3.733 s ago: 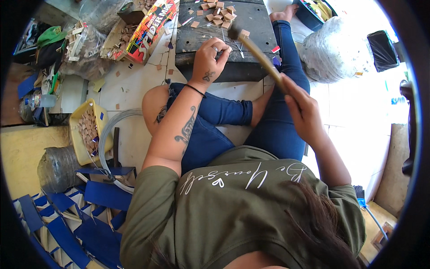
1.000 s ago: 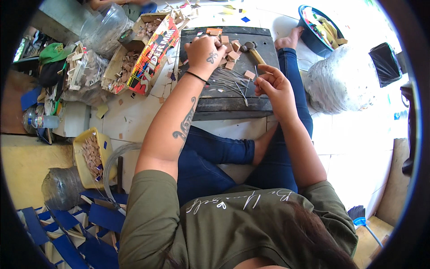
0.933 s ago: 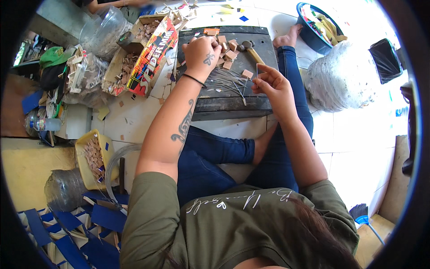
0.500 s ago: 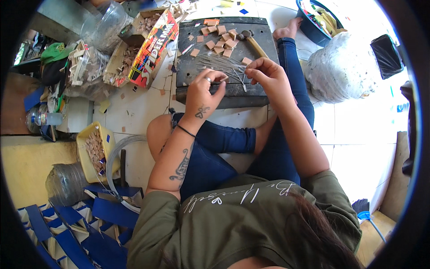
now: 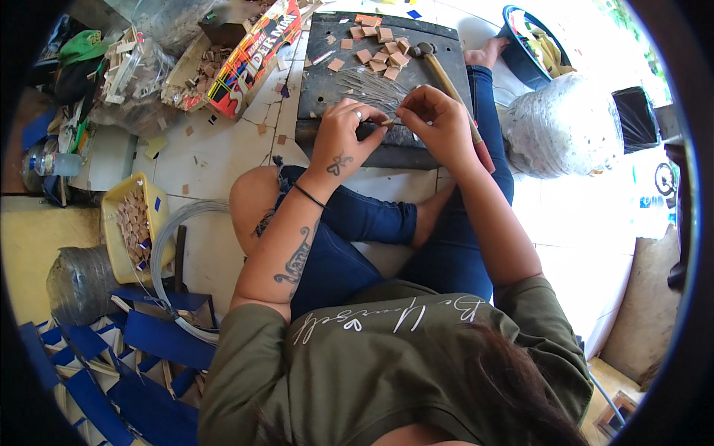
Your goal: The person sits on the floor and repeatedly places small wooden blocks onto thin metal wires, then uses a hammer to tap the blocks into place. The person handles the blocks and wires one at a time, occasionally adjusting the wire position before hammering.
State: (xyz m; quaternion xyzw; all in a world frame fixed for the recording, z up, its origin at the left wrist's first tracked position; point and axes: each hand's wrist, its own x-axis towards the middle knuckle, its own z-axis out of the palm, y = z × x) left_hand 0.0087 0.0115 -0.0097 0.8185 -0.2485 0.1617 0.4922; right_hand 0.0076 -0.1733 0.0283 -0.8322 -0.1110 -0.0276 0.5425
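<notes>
Your left hand (image 5: 343,134) and right hand (image 5: 439,123) meet over the dark slab surface (image 5: 320,82), fingers pinched shut together on a thin metal wire piece (image 5: 388,121). Small tan square tiles (image 5: 379,44) and a wooden-handled hammer (image 5: 446,78) lie just beyond.

The work board (image 5: 327,89) is dark and matt, with a rough, scuffed top. On it at 12 o'clock lie small square tiles (image 5: 379,46) that look like pale brown wood or card, dull and flat. Thin metal wires (image 5: 375,85) lie in a grey, slightly shiny bunch. The hammer (image 5: 446,74) has a smooth wooden handle and a dark metal head. At 9 o'clock a yellow plastic tub (image 5: 119,215) looks smooth. The box (image 5: 249,52) at 11 o'clock is glossy printed card. At 2 o'clock a see-through plastic bag (image 5: 561,123) is shiny and crinkled. The floor tiles (image 5: 216,149) are pale and smooth.
</notes>
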